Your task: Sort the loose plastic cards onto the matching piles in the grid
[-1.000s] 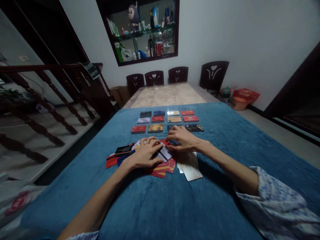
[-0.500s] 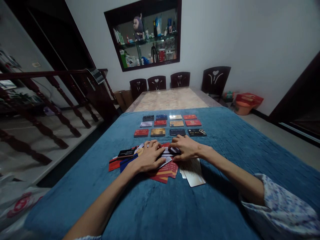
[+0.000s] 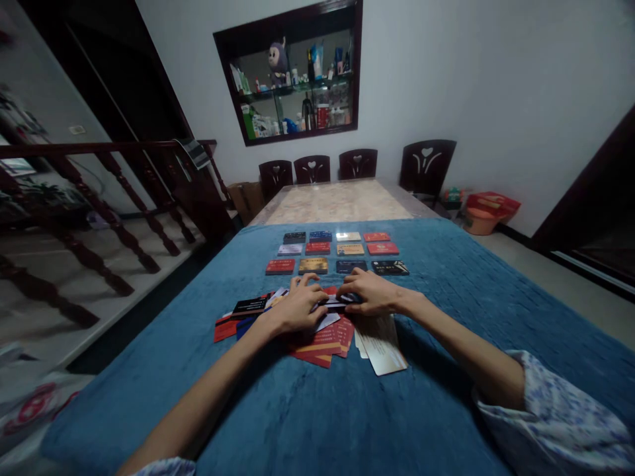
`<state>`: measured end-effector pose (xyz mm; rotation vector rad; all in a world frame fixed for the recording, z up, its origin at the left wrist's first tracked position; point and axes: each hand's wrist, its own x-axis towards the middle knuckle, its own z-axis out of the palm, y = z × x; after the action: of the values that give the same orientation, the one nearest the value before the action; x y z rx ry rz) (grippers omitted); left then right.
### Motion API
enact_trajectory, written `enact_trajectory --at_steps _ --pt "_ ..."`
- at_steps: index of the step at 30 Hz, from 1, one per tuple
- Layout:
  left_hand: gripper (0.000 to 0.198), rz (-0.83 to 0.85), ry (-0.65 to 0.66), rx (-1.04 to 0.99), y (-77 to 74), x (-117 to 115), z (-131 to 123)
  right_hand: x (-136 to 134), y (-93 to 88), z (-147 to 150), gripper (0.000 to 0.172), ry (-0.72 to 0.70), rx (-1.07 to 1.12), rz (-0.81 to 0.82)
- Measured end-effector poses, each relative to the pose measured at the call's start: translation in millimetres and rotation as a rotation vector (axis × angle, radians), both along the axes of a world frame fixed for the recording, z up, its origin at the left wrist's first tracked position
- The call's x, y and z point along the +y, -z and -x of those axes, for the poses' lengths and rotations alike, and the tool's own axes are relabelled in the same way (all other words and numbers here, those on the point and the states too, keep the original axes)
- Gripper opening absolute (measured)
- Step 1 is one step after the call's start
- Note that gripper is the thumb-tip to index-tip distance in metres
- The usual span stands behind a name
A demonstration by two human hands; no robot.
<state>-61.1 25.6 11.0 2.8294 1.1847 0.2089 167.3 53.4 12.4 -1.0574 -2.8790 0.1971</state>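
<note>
1. Across the near half of the long table (image 3: 342,198) lies one blue cloth (image 3: 446,277); four dark chairs (image 3: 426,162) stand at the table's far end.
2. Toward the cloth's far edge, twelve cards (image 3: 342,251) lie flat in three rows of four, red, blue, black, gold and pale, each apart from its neighbours.
3. Nearer, at the cloth's middle, one loose pile of cards (image 3: 317,340) fans out: red ones in front, black and blue to the left, a pale card (image 3: 384,344) to the right.
4. Both hands rest on that pile: the left hand (image 3: 297,307) and right hand (image 3: 372,294) pinch one dark card (image 3: 335,303) between their fingertips, just short of the nearest row.
</note>
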Motion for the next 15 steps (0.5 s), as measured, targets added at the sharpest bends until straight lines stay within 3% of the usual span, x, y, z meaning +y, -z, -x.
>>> enact_trajectory --at_steps 5,15 --pt "0.022 0.052 0.000 -0.100 -2.5 14.3 0.9 2.7 -3.2 -3.8 0.023 0.001 0.104 0.016" --pt "0.024 -0.064 -0.028 -0.178 2.7 39.5 -5.7 7.9 7.6 1.0 0.029 0.196 0.109 -0.125"
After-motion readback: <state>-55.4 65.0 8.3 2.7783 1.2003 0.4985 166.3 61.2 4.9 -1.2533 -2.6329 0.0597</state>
